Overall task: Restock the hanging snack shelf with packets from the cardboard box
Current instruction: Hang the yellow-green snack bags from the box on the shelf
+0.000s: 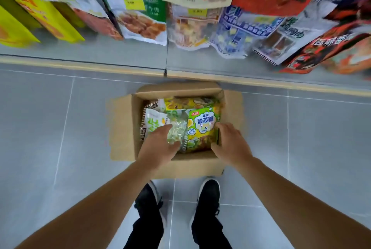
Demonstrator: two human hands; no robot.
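An open cardboard box (pixel 124 128) stands on the floor below the hanging snack shelf (pixel 200 8). Several snack packets lie inside it. My left hand (pixel 158 146) reaches into the box, its thumb and fingers closing around a clear packet of green sweets (pixel 176 128). Beside it lies a green and yellow packet (pixel 202 126) with a white label. My right hand (pixel 230 144) grips that packet's right edge, fingers curled over it against the box's right wall.
Rows of colourful packets hang overhead, among them yellow ones (pixel 30 14) at left and red ones (pixel 331 48) at right. The shelf's grey base (pixel 80 56) runs across behind the box. My two black shoes (pixel 208 192) stand on grey floor tiles just behind the box.
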